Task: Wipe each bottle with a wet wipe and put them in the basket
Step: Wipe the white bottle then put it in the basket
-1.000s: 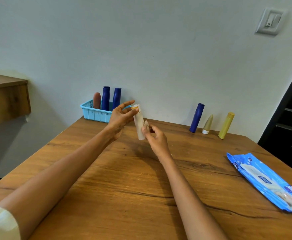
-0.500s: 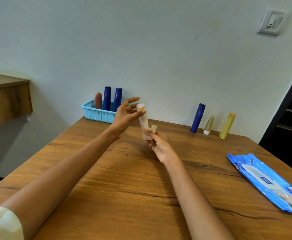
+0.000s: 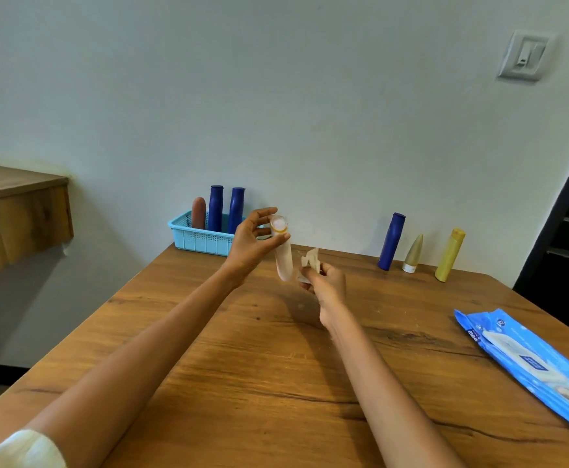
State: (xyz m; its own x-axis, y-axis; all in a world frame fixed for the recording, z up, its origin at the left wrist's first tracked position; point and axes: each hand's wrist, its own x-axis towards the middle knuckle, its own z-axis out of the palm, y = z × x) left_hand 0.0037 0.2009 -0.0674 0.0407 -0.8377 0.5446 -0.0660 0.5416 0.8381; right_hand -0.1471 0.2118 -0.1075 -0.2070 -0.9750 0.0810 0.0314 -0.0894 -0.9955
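The pale bottle [image 3: 283, 256] has tipped since a second ago: its capped top now leans toward the camera, pinched at the cap by the left hand [image 3: 252, 243] fingers, while its lower end hangs above the worktop [image 3: 242, 366] at centre frame. The right hand [image 3: 327, 285] has slid from the bottle's side down to its base and now sits just beside it, fingers clenched round the crumpled wipe [image 3: 310, 265]. My reading is that wiping has reached the bottom of this bottle and it should soon go to the basket [image 3: 202, 238], upper left of centre, which already holds three bottles. Three more stand against the wall at right: blue [image 3: 390, 241], tapered [image 3: 413, 253], yellow [image 3: 449, 255]. The wipes pack [image 3: 529, 359] at the right edge shows letters like "mea"; the rest is unreadable.
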